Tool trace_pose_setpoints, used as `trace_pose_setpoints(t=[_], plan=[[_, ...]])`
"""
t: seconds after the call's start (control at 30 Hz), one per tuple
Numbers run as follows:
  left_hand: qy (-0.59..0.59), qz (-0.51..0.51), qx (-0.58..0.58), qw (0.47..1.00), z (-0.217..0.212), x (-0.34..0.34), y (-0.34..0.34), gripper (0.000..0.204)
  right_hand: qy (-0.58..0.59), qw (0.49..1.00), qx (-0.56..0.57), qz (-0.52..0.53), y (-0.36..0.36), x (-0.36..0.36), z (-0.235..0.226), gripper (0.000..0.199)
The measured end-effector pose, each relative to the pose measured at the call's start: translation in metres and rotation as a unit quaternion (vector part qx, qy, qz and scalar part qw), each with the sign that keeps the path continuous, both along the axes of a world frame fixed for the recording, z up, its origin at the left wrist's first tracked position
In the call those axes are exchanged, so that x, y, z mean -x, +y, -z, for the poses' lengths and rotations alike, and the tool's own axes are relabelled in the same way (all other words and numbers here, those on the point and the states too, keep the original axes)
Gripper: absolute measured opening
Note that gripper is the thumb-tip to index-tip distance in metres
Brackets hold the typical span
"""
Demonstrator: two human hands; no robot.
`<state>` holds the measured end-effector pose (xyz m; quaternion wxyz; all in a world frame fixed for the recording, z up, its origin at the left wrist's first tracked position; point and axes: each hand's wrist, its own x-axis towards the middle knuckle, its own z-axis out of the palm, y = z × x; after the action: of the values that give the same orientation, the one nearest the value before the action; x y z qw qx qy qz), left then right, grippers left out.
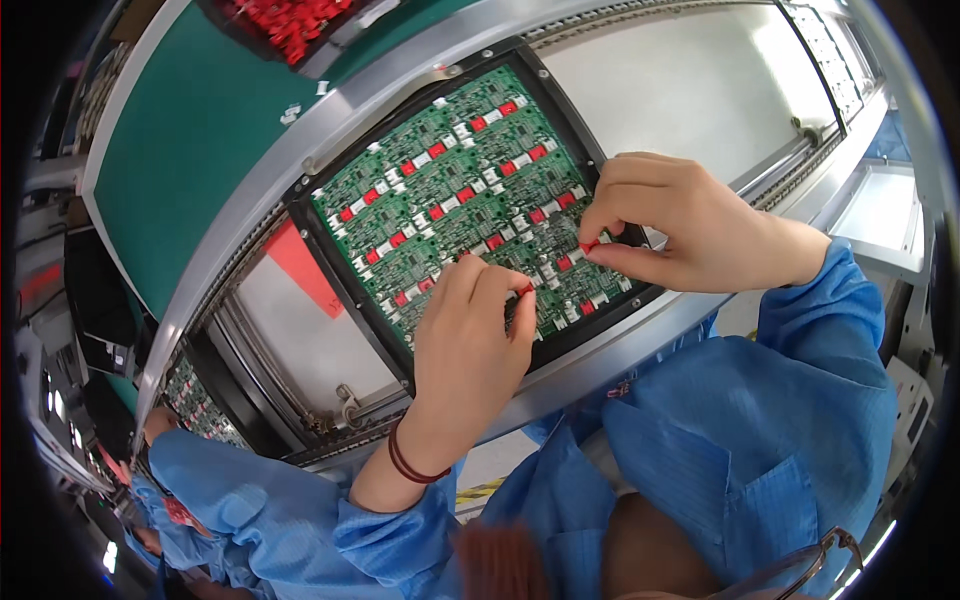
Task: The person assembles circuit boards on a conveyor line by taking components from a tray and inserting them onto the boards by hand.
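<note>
A green circuit board panel (455, 165), dotted with red and white connectors, lies in a black frame (345, 283) in front of me. My left hand (472, 325) is over the panel's near part, thumb and forefinger pinched on a small red connector (526, 289). At the panel's right side my right hand (668, 222) pinches another red connector (590, 246) between thumb and forefinger, just above the board. Whether either connector touches the board cannot be told. My left hand hides part of the panel's near-left area.
The black frame rests on a conveyor with metal rails (250, 165). Beyond it, a green work surface (190, 150) bears a container of red parts (290, 22) and small white pieces (291, 114). Another person's blue sleeve (235, 495) and another board panel (195, 400) are at the left.
</note>
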<state>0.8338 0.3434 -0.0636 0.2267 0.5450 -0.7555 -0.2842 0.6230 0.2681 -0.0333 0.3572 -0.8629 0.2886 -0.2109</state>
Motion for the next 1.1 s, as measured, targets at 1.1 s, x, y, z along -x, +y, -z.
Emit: trace_pose_setpoints(t=[1.1], plan=[[0.249,-0.101,-0.179,0.946,-0.013,-0.039,-0.013,0.012,0.227,0.963,0.014,-0.145,0.019,0.004,0.009,0.012]])
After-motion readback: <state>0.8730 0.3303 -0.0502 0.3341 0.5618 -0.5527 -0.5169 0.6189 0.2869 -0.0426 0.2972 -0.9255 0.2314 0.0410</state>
